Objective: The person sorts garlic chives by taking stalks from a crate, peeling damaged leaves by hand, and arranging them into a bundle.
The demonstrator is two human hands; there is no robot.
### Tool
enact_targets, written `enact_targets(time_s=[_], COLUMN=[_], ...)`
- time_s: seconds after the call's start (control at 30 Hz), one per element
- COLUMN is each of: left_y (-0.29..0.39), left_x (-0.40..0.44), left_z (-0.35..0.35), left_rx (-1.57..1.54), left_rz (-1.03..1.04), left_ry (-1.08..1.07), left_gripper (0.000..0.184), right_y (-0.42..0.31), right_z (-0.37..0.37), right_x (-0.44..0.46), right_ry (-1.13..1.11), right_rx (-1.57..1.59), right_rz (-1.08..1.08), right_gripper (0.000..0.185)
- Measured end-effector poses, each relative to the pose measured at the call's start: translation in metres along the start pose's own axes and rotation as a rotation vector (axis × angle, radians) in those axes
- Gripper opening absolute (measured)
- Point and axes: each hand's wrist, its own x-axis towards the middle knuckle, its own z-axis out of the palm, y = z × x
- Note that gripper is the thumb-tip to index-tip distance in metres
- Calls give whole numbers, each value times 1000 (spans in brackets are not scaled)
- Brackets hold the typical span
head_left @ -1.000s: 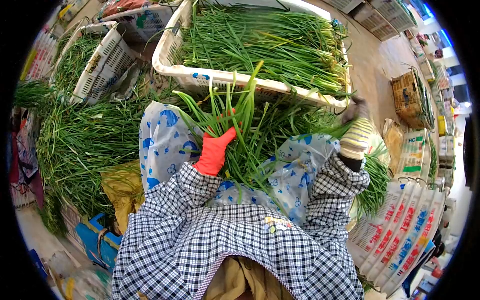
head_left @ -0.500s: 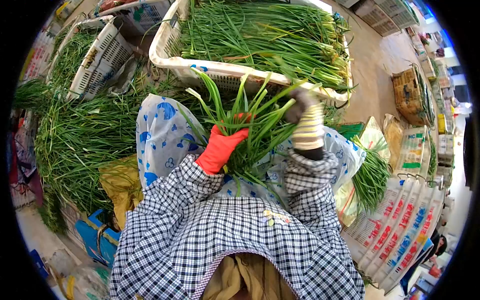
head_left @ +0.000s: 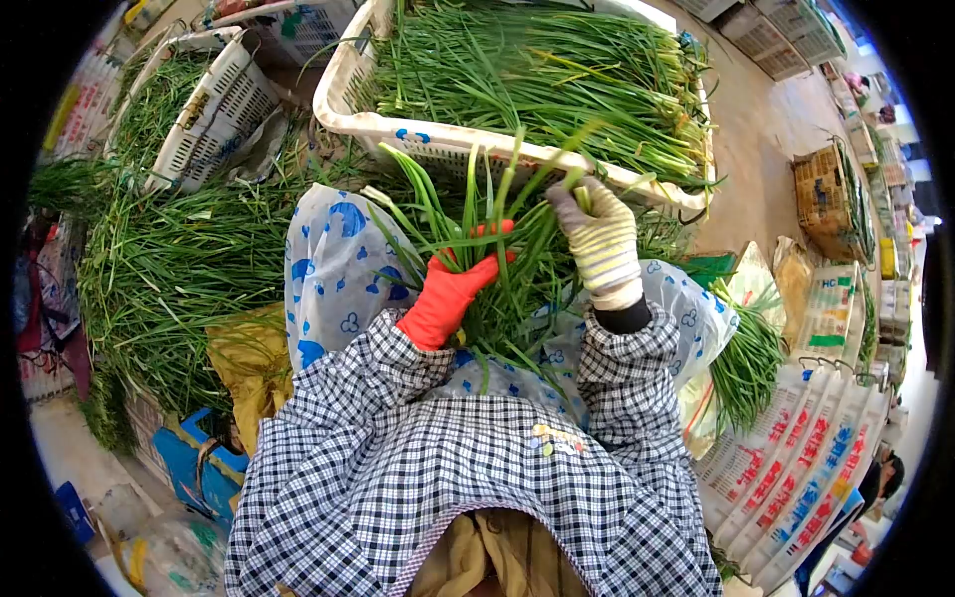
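Observation:
My left hand [head_left: 448, 298], in a red glove, is closed round a loose bunch of garlic chives [head_left: 426, 197] above my lap. Pale stalk ends point up and away from me, while the leaves hang down between my knees. My right hand [head_left: 607, 244] wears a striped yellow-and-white glove with dark fingertips. It is closed on a few chive stalks [head_left: 583, 199], just right of the bunch. Beyond both hands stands a white plastic crate [head_left: 468, 137] filled with chives laid lengthwise [head_left: 537, 80].
A big heap of loose chives [head_left: 179, 298] lies to my left, below a slatted crate [head_left: 219, 114] of greens. By my right knee rests another chive bundle [head_left: 746, 353]. Printed white crates [head_left: 786, 468] and a brown basket [head_left: 828, 197] stand farther right.
My right hand was blurred in motion by the bunch; now it is steadier and pinches stalks slightly lower. The whole view has shifted a little. My left hand keeps its grip.

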Motion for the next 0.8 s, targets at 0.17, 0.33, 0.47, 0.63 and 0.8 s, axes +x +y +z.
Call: enact_targets(time_s=[0.17,0.33,0.47,0.63,0.8], left_y=[0,-16,-14,-17,-32], left_x=[2,1,1,5,5], left_z=[-1,-1,-1,-4,1], left_rx=[-93,-75,24,-3,132], left_rz=[55,-59,-75,-18,130], left_ry=[-34,-62,-75,-205,-281], left_gripper=[35,36,39,39,41], right_y=[-19,-11,16,-17,-11], right_z=[7,30,17,2,22], right_x=[-2,-8,13,8,20], right_ry=[32,-122,296,5,-180], right_rx=[460,-285,-371,317,261], right_rz=[126,-87,-418,238,195], right_gripper=[15,26,19,15,16])
